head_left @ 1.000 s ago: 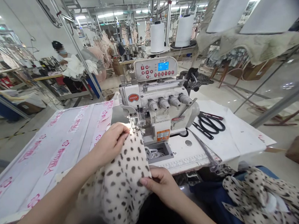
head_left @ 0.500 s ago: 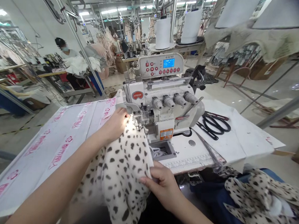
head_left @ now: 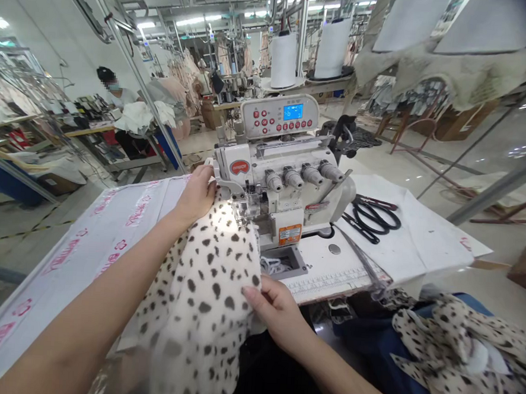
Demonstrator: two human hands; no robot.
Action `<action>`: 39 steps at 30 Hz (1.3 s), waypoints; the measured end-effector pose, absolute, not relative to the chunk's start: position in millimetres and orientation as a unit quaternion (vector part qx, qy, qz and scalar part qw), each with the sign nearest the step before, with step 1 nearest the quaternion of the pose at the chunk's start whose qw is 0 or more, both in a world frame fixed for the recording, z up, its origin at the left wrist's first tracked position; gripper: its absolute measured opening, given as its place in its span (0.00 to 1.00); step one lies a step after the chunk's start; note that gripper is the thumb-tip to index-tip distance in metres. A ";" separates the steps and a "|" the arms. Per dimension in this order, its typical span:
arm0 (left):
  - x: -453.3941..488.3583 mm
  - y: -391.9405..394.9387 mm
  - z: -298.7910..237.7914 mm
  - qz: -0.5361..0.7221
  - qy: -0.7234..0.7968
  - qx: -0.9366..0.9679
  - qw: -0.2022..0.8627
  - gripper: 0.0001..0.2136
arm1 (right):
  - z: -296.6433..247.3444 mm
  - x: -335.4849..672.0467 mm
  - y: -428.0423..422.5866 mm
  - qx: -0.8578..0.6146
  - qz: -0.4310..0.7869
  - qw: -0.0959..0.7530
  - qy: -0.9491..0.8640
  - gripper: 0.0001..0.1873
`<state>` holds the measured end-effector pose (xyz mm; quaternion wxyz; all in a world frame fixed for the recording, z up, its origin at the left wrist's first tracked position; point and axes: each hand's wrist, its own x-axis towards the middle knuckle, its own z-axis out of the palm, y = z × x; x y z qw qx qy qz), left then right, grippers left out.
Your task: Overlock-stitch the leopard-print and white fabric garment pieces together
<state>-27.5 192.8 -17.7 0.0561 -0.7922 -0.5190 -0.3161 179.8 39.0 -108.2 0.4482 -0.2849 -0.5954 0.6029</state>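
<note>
A cream fabric with dark spots (head_left: 198,300) hangs in a thick fold over the table's edge, its upper end reaching the presser foot (head_left: 244,205) of a white overlock sewing machine (head_left: 291,175). My left hand (head_left: 196,196) sits at the fabric's far edge, fingers bunched beside the foot. Lower down, my right hand (head_left: 276,311) pinches the fabric's right edge between thumb and fingers, in front of the machine's throat opening. The needle area is partly hidden by the foot and the fabric.
Black-handled scissors (head_left: 371,217) lie on white paper right of the machine. A pink-printed white sheet (head_left: 94,252) covers the left table. A blue bin (head_left: 361,337) holds more spotted fabric. A co-worker (head_left: 126,96) sits at a bench behind, left. Thread cones (head_left: 329,49) stand behind the machine.
My left hand has moved farther toward the back of the machine, alongside the foot. The fabric has shifted toward the foot, and my right hand has moved slightly left with it.
</note>
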 end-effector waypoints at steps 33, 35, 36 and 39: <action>-9.8 -101.4 -149.2 -0.364 -0.659 -0.647 0.121 0.25 | -127.1 157.4 -66.5 -0.261 0.566 0.348 -0.700 0.15; -26.9 -96.7 -140.0 -0.325 -0.645 -0.681 0.124 0.20 | -128.4 160.1 -69.7 -0.297 0.534 0.346 -0.712 0.13; -35.5 -96.7 -131.9 -0.313 -0.627 -0.703 0.120 0.19 | -128.7 162.3 -71.1 -0.311 0.518 0.348 -0.716 0.12; -52.7 -104.2 -92.6 -0.283 -0.560 -0.769 0.123 0.14 | -125.9 169.3 -77.0 -0.331 0.476 0.373 -0.724 0.08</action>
